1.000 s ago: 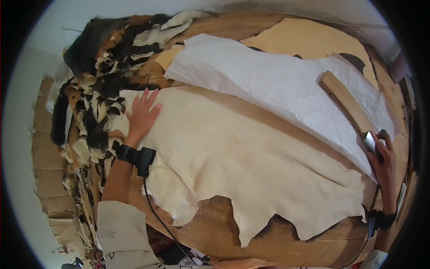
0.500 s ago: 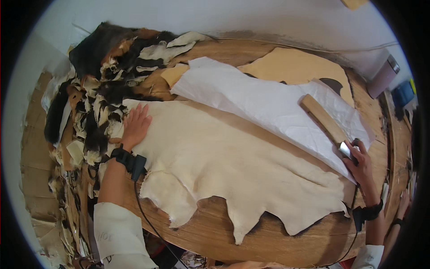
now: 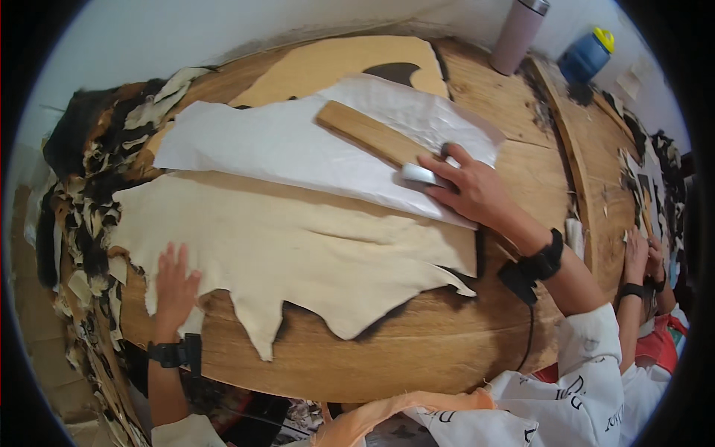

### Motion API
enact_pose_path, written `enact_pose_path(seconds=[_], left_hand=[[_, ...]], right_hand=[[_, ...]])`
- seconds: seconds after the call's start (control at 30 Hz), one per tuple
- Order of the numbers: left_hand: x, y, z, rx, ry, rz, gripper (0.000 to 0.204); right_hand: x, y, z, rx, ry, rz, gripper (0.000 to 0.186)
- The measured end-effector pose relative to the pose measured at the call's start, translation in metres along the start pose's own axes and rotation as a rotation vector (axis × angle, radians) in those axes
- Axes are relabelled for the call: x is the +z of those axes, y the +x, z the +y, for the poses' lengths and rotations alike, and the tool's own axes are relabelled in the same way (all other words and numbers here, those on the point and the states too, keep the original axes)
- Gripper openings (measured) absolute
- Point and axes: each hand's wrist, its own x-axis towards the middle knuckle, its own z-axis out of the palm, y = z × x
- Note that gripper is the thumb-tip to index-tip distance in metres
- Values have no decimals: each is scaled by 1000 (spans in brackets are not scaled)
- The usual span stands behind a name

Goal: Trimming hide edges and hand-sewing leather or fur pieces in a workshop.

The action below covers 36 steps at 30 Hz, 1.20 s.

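Observation:
A pale cream hide (image 3: 298,253) with a ragged near edge lies spread on the wooden table. My left hand (image 3: 176,287) lies on its near left part, fingers stretched out and holding nothing. A white sheet (image 3: 253,153) covers the hide's far side. On the sheet rests a long wooden bar (image 3: 369,134). At its near right end my right hand (image 3: 477,186) is closed round a silvery rounded metal piece (image 3: 421,175); the exact kind cannot be made out. A small dark thing (image 3: 445,150) sits by its fingers. Black straps circle both wrists.
Beyond the sheet lies a tan hide (image 3: 335,59). Dark fur scraps (image 3: 89,149) heap up at the left. A pink flask (image 3: 518,37) and a blue bottle (image 3: 587,56) stand at the back right. Another person's hands (image 3: 637,257) are at the far right, past a wooden strip (image 3: 570,149).
The view has swung to the right. My left hand has moved from the hide's far left corner to its near left part. My right hand stays by the bar's end.

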Motion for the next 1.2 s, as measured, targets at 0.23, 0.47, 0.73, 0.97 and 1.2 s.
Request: enact_pose_path(seconds=[0.23, 0.47, 0.73, 0.97, 1.2], left_hand=[[-43, -21, 179, 164, -132, 48, 61], [-23, -12, 301, 472, -196, 68, 73], [-11, -43, 321, 437, -277, 29, 80], [-16, -52, 332, 440, -489, 218, 38], [-8, -42, 351, 306, -626, 391, 29]], right_hand=[[-2, -5, 4, 10, 24, 24, 34], [-53, -11, -4, 31, 480, 22, 30], [-19, -8, -25, 90, 1574, -398, 24], [7, -23, -32, -267, 917, -363, 21], [6, -21, -26, -422, 760, -453, 19]])
